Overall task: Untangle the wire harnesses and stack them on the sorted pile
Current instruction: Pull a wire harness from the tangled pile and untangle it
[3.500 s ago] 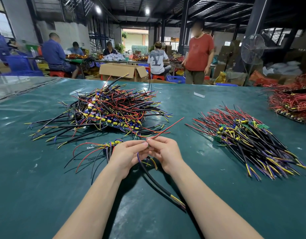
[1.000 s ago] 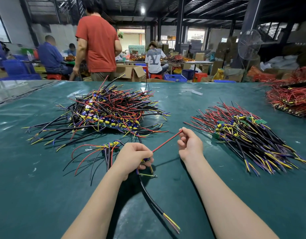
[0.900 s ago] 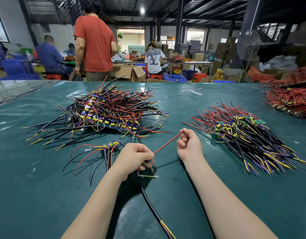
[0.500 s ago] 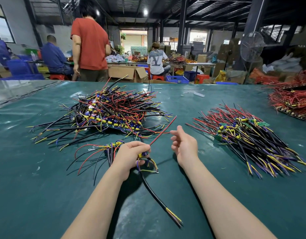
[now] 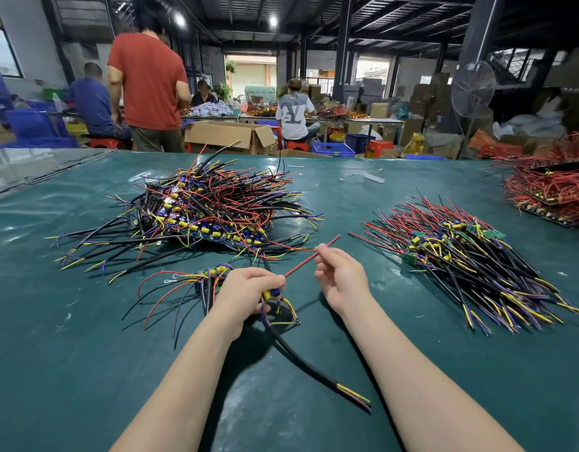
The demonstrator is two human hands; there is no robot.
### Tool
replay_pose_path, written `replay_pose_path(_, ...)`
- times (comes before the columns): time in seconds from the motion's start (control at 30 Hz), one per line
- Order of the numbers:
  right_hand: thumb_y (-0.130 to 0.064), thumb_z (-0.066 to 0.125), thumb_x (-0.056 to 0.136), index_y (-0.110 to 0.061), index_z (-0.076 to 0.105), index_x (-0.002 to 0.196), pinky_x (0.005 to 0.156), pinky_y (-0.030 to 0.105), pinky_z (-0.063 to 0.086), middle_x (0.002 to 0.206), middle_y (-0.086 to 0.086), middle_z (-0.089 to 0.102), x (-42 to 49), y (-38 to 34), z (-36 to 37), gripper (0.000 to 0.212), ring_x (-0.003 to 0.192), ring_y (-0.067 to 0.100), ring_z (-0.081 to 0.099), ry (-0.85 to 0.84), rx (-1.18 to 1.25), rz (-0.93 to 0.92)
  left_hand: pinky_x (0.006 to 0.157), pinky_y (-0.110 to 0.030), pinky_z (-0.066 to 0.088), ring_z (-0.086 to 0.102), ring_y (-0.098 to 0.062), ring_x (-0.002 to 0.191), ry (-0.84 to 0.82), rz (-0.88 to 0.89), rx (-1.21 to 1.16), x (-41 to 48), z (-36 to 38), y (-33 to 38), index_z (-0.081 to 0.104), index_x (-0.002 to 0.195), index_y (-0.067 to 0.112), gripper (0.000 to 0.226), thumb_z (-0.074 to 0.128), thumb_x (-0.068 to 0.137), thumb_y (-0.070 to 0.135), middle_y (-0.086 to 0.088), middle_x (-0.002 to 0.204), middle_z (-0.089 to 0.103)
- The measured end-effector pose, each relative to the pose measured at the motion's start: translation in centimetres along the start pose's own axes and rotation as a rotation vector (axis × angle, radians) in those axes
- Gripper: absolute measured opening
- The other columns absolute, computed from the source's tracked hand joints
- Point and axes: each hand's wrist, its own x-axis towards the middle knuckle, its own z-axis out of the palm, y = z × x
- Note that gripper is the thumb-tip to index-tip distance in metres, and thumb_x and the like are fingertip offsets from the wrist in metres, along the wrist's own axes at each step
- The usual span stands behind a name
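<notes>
My left hand [image 5: 245,295] is closed around one wire harness [image 5: 301,357] at its yellow and blue component; its thick black cable trails toward me and its red wire slants up to the right. My right hand [image 5: 341,277] pinches that red wire [image 5: 314,257] between thumb and fingertips. A large tangled pile [image 5: 209,210] of harnesses lies at the far left. The sorted pile [image 5: 470,259], with wires lying parallel, rests on the right. A small loose bundle [image 5: 190,282] sits just left of my left hand.
The green table [image 5: 53,353] spreads all round. A heap of red-wired boards [image 5: 552,187] lies at the far right edge. Beyond the table a person in a red shirt [image 5: 148,83] stands, others sit, and cardboard boxes [image 5: 226,133] and a fan [image 5: 472,89] stand behind.
My right hand, open half a second ago, has closed its fingertips on the red wire again. My left hand keeps its hold on the harness. The person in red walked from right to left.
</notes>
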Motion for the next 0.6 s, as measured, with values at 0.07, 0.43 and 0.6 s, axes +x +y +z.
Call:
replay_pose_path(0.07, -0.006, 0.058, 0.089, -0.008, 0.057, 0.069, 0.036, 0.011, 0.042, 0.04, -0.005, 0.055, 0.5, -0.6, -0.8, 0.02, 0.032, 0.001, 0.048, 0.06, 0.046, -0.029, 0.04, -0.015, 0.041, 0.057, -0.007, 0.048, -0.014, -0.001, 0.043, 0.0, 0.0, 0.0, 0.065, 0.057, 0.014, 0.025, 0.066, 0.081, 0.007, 0.006, 0.05, 0.061)
replay_pose_path(0.43, -0.004, 0.046, 0.09, -0.012, 0.048, 0.063, 0.032, 0.009, 0.022, 0.034, -0.005, 0.045, 1.4, -0.8, -1.2, 0.028, 0.027, 0.002, 0.034, 0.183, 0.182, -0.057, 0.064, -0.013, 0.044, 0.056, -0.003, 0.056, -0.359, 0.149, 0.421, -0.9, -0.3, 0.6, 0.066, 0.066, 0.015, 0.015, 0.069, 0.08, 0.009, 0.006, 0.059, 0.065)
replay_pose_path(0.6, -0.029, 0.046, 0.097, -0.012, 0.051, 0.067, 0.031, 0.01, 0.025, 0.034, -0.005, 0.045, 0.9, -0.5, -1.0, 0.035, 0.027, 0.003, 0.033, 0.167, 0.132, -0.039, 0.043, -0.008, 0.033, 0.047, 0.0, 0.043, -0.394, 0.133, 0.444, -1.0, -1.2, 0.7, 0.062, 0.065, 0.016, 0.02, 0.068, 0.079, 0.004, 0.008, 0.05, 0.061)
